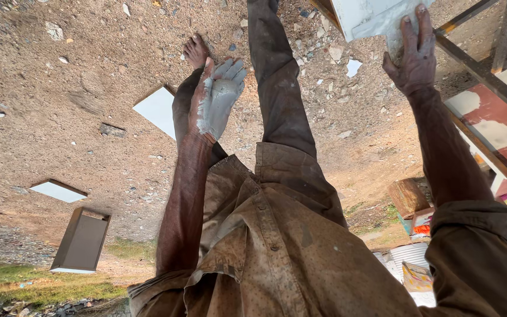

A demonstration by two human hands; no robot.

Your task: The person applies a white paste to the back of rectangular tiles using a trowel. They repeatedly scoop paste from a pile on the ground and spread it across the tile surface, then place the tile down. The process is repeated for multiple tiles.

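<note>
My left hand [218, 100] is held up over the dirt ground, palm toward me, fingers spread. A layer of wet grey-white paste coats the palm and fingers, and the hand grips nothing. My right hand [415, 53] is stretched out to the upper right, its fingers pressed over the edge of a white flat slab [371, 17]. The slab rests on a wooden frame [482, 76]. My brown, stained shirt [277, 235] and trousers [277, 76] fill the middle of the view, with a bare foot [196, 50] beyond the left hand.
Two white square slabs [156, 108] [58, 189] lie on the stony dirt at left, with a grey open box form [82, 240] near grass. At right are a red and white board [494, 117], a wooden block [409, 196] and a pile of coloured packets [418, 276].
</note>
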